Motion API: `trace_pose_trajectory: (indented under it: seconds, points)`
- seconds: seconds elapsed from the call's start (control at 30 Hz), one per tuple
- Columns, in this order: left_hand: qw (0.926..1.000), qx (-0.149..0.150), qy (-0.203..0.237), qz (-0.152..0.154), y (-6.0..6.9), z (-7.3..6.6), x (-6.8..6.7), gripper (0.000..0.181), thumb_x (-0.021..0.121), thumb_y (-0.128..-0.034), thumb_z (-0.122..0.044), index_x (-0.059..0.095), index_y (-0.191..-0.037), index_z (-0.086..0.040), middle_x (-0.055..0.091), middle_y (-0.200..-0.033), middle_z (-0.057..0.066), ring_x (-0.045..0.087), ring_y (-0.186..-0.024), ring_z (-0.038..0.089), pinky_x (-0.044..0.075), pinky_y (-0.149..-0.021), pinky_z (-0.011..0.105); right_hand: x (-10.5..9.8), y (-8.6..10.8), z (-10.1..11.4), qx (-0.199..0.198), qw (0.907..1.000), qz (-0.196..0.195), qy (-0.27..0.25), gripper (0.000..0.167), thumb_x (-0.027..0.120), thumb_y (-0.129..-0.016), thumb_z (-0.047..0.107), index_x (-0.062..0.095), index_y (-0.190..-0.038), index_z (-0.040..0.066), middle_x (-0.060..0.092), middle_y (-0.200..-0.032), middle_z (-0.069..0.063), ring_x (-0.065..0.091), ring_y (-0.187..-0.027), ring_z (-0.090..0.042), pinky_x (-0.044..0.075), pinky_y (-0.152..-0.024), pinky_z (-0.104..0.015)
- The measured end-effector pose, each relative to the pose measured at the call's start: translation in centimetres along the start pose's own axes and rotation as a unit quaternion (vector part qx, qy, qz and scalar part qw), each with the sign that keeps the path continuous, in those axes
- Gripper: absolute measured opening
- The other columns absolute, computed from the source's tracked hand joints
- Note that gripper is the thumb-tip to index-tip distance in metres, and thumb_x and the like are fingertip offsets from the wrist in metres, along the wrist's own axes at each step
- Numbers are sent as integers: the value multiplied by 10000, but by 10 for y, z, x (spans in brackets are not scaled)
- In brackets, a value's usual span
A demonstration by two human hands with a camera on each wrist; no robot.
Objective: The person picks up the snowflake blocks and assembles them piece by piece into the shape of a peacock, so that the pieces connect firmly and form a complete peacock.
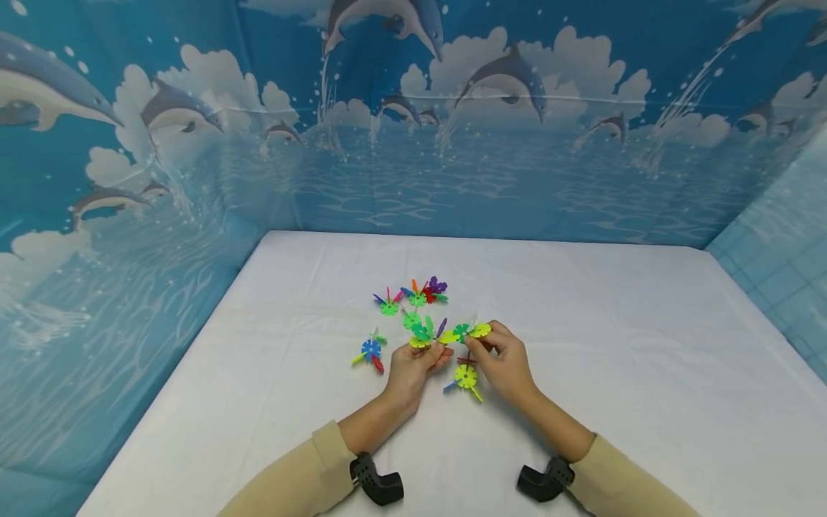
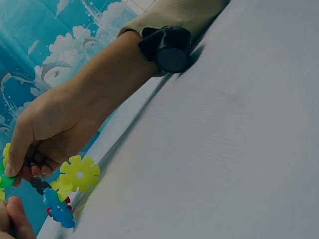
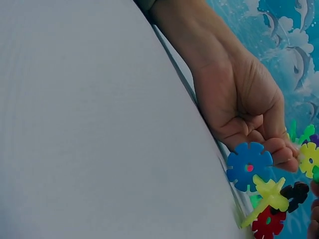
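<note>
My left hand (image 1: 408,372) pinches a cluster of notched interlocking discs (image 1: 423,331), green and yellow with one purple. Close on its right, my right hand (image 1: 509,364) pinches a green disc (image 1: 461,332) joined to a yellow disc (image 1: 480,330). The two held groups almost meet; I cannot tell whether they touch. Seen from the left wrist, the right hand (image 2: 52,122) has thumb and finger on the green piece. The right wrist view shows the left hand (image 3: 244,107) beside a yellow disc (image 3: 309,158). Between the wrists lies another cluster with a yellow disc (image 1: 466,376).
Further disc clusters lie on the white tabletop (image 1: 614,359): one with a blue disc (image 1: 371,350) left of the left hand, others with a green disc (image 1: 389,308) and a purple disc (image 1: 437,285) beyond the hands. A dolphin-print curtain (image 1: 452,179) surrounds the table.
</note>
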State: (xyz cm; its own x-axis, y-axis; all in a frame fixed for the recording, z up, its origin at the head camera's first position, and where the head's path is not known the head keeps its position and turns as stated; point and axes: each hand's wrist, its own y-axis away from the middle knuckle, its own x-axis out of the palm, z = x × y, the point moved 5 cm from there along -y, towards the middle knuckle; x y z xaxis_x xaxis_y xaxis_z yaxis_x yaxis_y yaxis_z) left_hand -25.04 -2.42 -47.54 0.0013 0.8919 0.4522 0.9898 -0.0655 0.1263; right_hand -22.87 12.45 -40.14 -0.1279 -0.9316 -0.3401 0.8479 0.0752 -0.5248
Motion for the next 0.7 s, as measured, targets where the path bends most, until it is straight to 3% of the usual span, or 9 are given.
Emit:
trace_pose_trajectory:
  seconds: [0.17,0.27,0.37,0.47,0.57,0.7]
  points:
    - [9995,-152,262,-54,-2,-1,-1,90,590,-960,-9,622,-969,75,706,-783,41,664,-688,56,529,-681,165,0,-7,-24,283,9982,520,-44,99,649,-910,-11,701,-845,-65,531,-789,-30,475,-698,-101,423,-599,-254]
    - [9988,-208,424,-137,-3,-2,-1,71,576,-969,-10,604,-967,55,697,-786,38,650,-691,47,518,-664,152,-6,-16,-37,712,9918,1017,-316,119,617,-926,17,691,-926,-76,590,-867,-60,529,-782,-112,461,-674,-250]
    - [9984,-213,489,-188,-3,-3,0,61,567,-977,-22,589,-969,35,693,-790,32,635,-692,39,505,-644,141,-14,-28,-51,1345,9798,1391,-503,202,564,-938,33,663,-1054,-99,641,-986,-124,565,-881,-173,484,-767,-296]
    - [9984,-207,486,-223,-4,-4,0,58,561,-982,-31,584,-963,19,689,-784,26,627,-693,39,499,-641,143,-15,-43,-65,1943,9663,1647,-375,281,514,-961,81,637,-1161,-75,645,-1092,-159,561,-937,-234,478,-814,-356]
    - [9986,-204,417,-239,-3,-5,-1,66,560,-986,-47,586,-973,13,686,-785,19,620,-700,41,495,-647,148,-7,-57,-78,2380,9534,1854,-86,315,511,-965,125,634,-1199,-46,636,-1139,-167,550,-892,-239,481,-767,-358]
    - [9986,-236,419,-224,-1,-3,-1,64,564,-985,-50,592,-971,6,684,-787,18,612,-708,48,491,-651,152,11,-71,-89,2681,9398,2116,104,332,518,-933,119,656,-1180,-55,636,-1176,-198,539,-846,-209,462,-681,-300]
